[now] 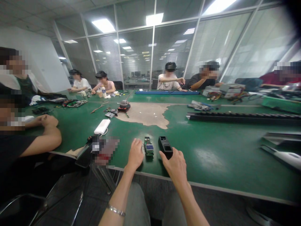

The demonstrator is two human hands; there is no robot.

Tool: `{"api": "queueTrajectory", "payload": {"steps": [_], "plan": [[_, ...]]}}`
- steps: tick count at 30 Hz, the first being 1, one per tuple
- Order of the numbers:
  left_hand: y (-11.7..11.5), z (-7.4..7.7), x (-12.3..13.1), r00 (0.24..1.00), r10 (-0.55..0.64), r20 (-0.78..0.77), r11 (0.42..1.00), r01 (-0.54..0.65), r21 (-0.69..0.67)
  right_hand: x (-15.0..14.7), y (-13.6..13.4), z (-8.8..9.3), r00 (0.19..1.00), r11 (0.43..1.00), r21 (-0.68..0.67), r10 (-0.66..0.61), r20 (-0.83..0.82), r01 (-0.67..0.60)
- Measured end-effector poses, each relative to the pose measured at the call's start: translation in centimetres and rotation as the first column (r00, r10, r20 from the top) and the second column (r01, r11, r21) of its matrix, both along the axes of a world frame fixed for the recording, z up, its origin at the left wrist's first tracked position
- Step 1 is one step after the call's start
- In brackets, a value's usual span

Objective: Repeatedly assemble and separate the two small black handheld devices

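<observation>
My left hand (135, 155) rests on the green table (211, 150) near its front edge, fingers curled loosely, just left of a small green circuit board (148, 146) with a blue screen; nothing shows in it. My right hand (175, 163) lies to the right, its fingers wrapped over the near end of a black box-shaped casing (165, 146). Board and casing lie side by side, a few centimetres apart.
A white power bank (102, 126) with a cable and a dark phone stand (94, 150) sit to the left. A long black rail (242, 117) crosses the right side. Several other people sit round the table; one person's arm (44, 135) rests at my left.
</observation>
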State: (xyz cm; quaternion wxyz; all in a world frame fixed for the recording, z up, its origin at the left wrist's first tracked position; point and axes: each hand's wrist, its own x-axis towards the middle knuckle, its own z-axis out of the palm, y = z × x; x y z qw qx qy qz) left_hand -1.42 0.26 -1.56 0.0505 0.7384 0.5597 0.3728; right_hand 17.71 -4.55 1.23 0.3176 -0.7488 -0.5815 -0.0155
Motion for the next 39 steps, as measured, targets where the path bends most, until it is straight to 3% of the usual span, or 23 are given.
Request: {"api": "queueTrajectory", "payload": {"steps": [10, 19, 28, 39], "plan": [[0.1, -0.1, -0.1, 1.000, 0.008, 0.021, 1.000, -0.008, 0.003, 0.3, 0.2, 0.0, 0.998, 0.999, 0.023, 0.042, -0.039, -0.041], [0.3, -1.0, -0.2, 0.999, 0.021, 0.047, 0.998, -0.024, 0.059, -2.2, -0.1, 4.1, 0.975, 0.959, 0.221, 0.203, -0.096, -0.177], [0.5, -1.3, -0.2, 0.994, 0.029, 0.109, 0.998, -0.036, 0.055, -6.0, -0.2, 4.4, 0.973, 0.971, 0.115, 0.219, -0.080, -0.209], [0.3, -0.7, -0.4, 0.973, 0.014, 0.232, 1.000, -0.010, -0.019, -7.2, -0.3, 3.3, 0.988, 0.988, -0.023, 0.155, 0.024, -0.154]]}}
